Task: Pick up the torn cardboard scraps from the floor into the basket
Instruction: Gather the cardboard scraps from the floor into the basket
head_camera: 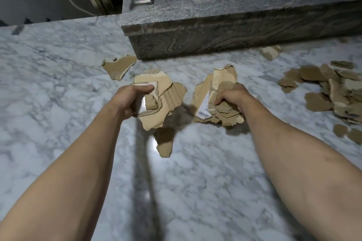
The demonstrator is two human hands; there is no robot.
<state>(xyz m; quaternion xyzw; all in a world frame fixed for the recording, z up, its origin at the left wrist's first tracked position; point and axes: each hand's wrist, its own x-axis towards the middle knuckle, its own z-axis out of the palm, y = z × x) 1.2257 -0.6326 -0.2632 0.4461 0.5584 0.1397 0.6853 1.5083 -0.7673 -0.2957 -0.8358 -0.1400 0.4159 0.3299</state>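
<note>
Floor (58, 103): pale grey-veined marble, running under both forearms and out past the hands
Fallen scrap (164, 143): a small brown piece lying flat on the floor, just nearer than the left hand and a little to its right
Left hand (133, 98): fingers curled round a stack of cardboard (156, 101), several torn tan layers with a white label showing between them; the stack is lifted, its shadow falling on the floor beneath
Right hand (233, 98): fingers curled over a bundle of scraps (217, 100), many small torn pieces on top of a larger sheet bearing a barcode label; I cannot tell whether the bundle's lower edge touches the floor
Gap between hands: the two loads are apart, bare floor between them
Loose pile (333, 92): a heap of torn brown scraps on the floor, well to the right of the right hand, with a few strays near its closer edge
Jagged piece (119, 66): lying flat beyond the left hand
Pale chunk (271, 52): beyond the right hand, close to the step
Stone step (235, 25): dark, swirled grey, raised, beyond both hands
Basket: not in view
</note>
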